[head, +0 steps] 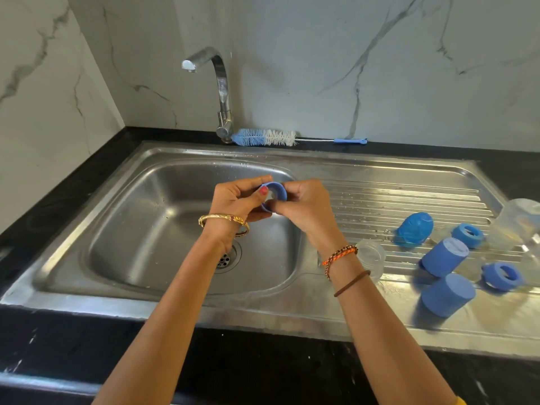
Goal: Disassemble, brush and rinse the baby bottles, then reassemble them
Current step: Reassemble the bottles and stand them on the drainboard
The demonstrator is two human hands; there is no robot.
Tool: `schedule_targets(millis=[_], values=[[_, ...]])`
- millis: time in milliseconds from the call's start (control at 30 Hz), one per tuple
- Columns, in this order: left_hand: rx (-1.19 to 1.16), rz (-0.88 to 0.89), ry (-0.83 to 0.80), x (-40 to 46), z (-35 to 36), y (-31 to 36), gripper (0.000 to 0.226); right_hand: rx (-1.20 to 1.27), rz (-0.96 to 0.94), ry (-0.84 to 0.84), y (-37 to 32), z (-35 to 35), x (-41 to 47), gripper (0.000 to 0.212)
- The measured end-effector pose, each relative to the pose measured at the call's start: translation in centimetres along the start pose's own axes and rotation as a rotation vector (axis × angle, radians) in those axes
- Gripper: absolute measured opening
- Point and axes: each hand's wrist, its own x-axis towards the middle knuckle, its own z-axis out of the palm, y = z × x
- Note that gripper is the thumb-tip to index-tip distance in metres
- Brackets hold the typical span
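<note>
Both hands over sink: left hand and right hand fingers curled on blue collar ring, clear teat inside. Ring light, stiff, likely wet-slippery; grip outer rim. Teat soft, pinch base. Brush on worktop behind.

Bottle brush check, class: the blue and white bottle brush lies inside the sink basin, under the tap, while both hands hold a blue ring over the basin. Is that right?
One detail is wrong. In the head view the bottle brush lies on the black counter behind the sink, beside the base of the tap, not inside the basin. The rest holds: the left hand and right hand both hold the blue ring over the basin.
</note>
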Motion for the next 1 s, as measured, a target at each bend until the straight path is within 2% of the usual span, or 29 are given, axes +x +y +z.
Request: schedule_targets(millis=[267, 467, 600, 800, 1000], values=[[-0.015, 0.039, 0.018, -0.3, 0.1, 0.1, 0.034, -0.078, -0.091, 0.119, -0.3, 0.3, -0.1, 0.014], [-0.043, 0.032, 0.063, -0.9, 0.7, -0.9, 0.03, -0.039, -0.045, 0.118, 0.3, 0.3, -0.5, 0.017], [-0.03, 0.044, 0.065, -0.7, 0.8, -0.7, 0.031, -0.014, -0.052, 0.086, 0.0, 0.1, -0.6, 0.01], [-0.037, 0.064, 0.039, -1.0, 1.0, -0.8, 0.029, 0.032, -0.077, 0.2, -0.1, 0.5, -1.0, 0.007], [-0.054, 0.053, 0.073, -1.5, 1.6, -1.5, 0.025, 0.012, 0.02, 0.248, 0.8, 1.3, -0.9, 0.006]])
